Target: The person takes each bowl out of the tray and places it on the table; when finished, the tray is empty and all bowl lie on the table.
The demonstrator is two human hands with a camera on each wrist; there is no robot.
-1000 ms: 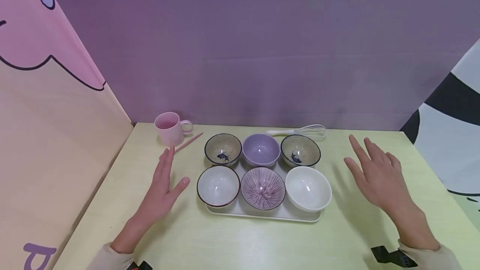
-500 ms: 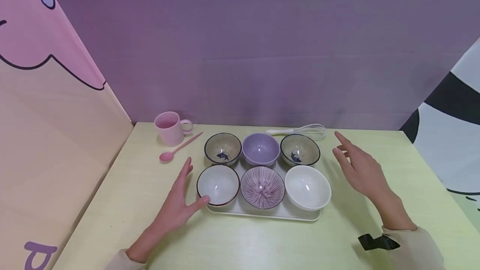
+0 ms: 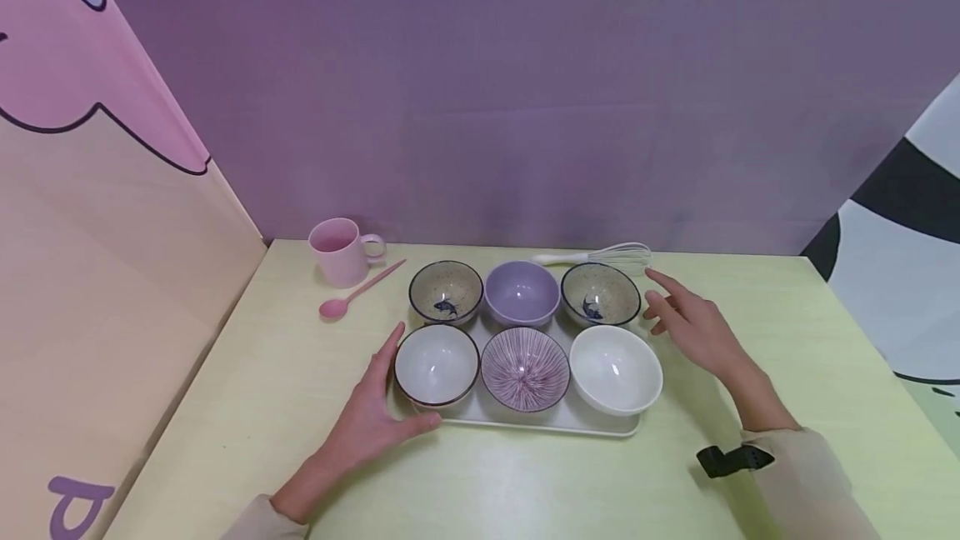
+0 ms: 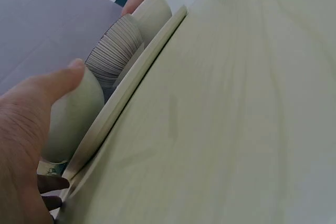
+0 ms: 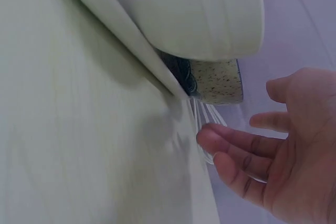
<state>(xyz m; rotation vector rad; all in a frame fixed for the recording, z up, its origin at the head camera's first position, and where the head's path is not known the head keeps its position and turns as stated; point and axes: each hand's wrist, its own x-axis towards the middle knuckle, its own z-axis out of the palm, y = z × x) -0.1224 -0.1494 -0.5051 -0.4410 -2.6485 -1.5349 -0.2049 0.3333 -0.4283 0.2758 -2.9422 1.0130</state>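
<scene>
Pale-yellow wood-grain desk (image 3: 495,486) carries six glossy round bowls (image 3: 525,369) on a white rectangular tray (image 3: 536,422), presumably to keep them together. Left hand (image 3: 367,417) spreads straight fingers (image 3: 382,361) beside the brown-rimmed white bowl (image 3: 437,363), contact unclear; right hand (image 3: 699,330) hangs relaxed, holding nothing.

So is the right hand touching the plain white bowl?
Apart. The right wrist view shows it: a strip of purple backdrop shows between the right hand and the plain white bowl.
</scene>
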